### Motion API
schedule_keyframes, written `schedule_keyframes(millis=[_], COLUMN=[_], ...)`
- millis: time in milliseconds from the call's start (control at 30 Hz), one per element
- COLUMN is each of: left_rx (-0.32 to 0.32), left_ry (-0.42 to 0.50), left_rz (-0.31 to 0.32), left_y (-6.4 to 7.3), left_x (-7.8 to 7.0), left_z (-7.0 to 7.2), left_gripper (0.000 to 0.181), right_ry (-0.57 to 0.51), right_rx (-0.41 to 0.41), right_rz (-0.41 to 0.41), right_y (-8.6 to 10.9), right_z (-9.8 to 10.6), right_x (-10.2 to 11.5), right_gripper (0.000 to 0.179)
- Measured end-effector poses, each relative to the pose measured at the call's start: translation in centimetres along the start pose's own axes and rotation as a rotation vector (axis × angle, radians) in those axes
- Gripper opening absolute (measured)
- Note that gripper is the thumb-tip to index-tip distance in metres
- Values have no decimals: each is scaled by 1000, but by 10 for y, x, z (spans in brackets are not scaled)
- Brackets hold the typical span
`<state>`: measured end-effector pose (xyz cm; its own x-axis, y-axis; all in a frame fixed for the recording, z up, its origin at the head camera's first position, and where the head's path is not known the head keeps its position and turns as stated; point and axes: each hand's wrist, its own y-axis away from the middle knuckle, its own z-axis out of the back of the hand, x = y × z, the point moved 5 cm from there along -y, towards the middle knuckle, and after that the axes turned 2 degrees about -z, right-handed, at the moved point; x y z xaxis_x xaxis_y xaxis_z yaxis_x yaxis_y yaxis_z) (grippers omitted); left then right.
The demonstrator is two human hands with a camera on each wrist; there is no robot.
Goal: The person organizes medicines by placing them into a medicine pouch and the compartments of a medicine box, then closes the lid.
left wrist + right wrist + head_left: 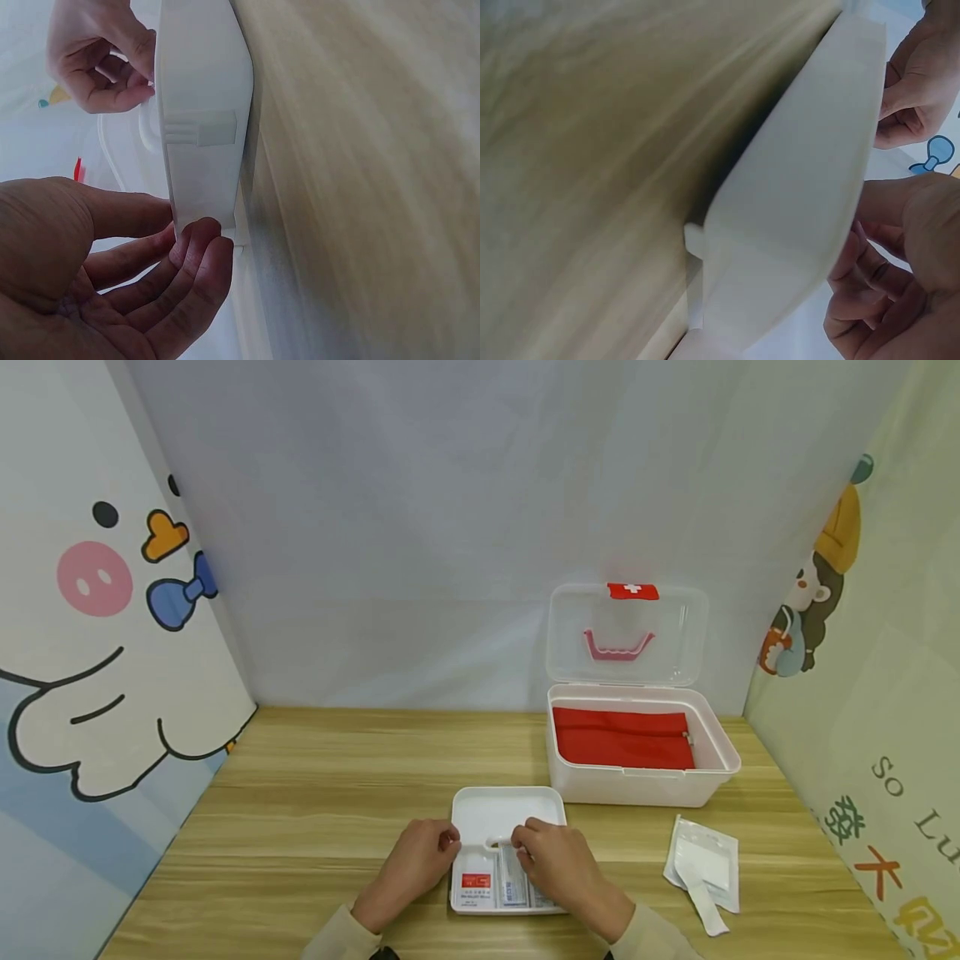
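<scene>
A smooth white plastic tray (502, 810), round-cornered, sits between the hands near the front of the woodgrain worktop (337, 768). The left hand (420, 860) pinches its left side; the right hand (555, 860) curls over its compartments, partly hiding packets (512, 877), its hold unclear. Beyond, an open box (630, 785) holds a red pouch (615, 747); flat wrappers (705, 864) lie right.

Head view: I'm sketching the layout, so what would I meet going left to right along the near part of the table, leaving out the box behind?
Left hand, white tray, right hand, clear packet.
</scene>
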<state>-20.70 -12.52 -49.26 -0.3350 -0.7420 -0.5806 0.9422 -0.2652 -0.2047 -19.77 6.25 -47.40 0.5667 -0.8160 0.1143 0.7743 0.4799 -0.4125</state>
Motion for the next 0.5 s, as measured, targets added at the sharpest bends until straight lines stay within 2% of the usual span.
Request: schedule_keyframes(millis=[200, 500], left_rx=[6, 5], left_ry=[-3, -4], left_rz=[4, 19], left_y=[0, 0], left_x=[0, 0], left_z=[0, 0], left_gripper=[6, 6], right_ry=[-16, -53], right_rx=[-1, 5], right_rz=[-15, -66], right_y=[0, -1], right_z=[4, 25], right_x=[-2, -14], right_gripper=[16, 17])
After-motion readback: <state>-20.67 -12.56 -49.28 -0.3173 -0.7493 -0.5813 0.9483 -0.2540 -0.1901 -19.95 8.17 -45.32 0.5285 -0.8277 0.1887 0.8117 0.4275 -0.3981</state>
